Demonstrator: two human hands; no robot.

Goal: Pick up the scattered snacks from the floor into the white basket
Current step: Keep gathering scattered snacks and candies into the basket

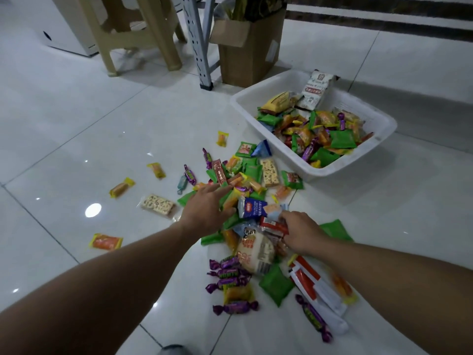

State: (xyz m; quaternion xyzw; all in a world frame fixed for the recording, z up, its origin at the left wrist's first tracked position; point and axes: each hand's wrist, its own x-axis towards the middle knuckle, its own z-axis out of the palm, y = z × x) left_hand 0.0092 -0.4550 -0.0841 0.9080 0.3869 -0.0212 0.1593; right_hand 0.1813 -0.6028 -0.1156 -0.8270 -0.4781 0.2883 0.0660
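Observation:
A heap of wrapped snacks (245, 180) lies on the white tiled floor: green packets, orange and yellow sweets, purple candies, nut bars. The white basket (245, 103) sits to the upper right, holding several snacks. My left hand (204, 203) lies flat on the heap with its fingers stretched forward over green and orange packets. My right hand (302, 231) curls its fingers round a small bunch of packets, among them a red and white wrapper (272, 226) and a pale blue one. A blue cracker packet (252, 207) lies between the two hands.
Loose sweets (121, 188) and a nut bar (157, 204) lie apart to the left. A beige plastic stool (143, 34), a grey metal rack leg (202, 47) and a cardboard box (245, 52) stand behind the basket. Purple candies (227, 275) lie near me.

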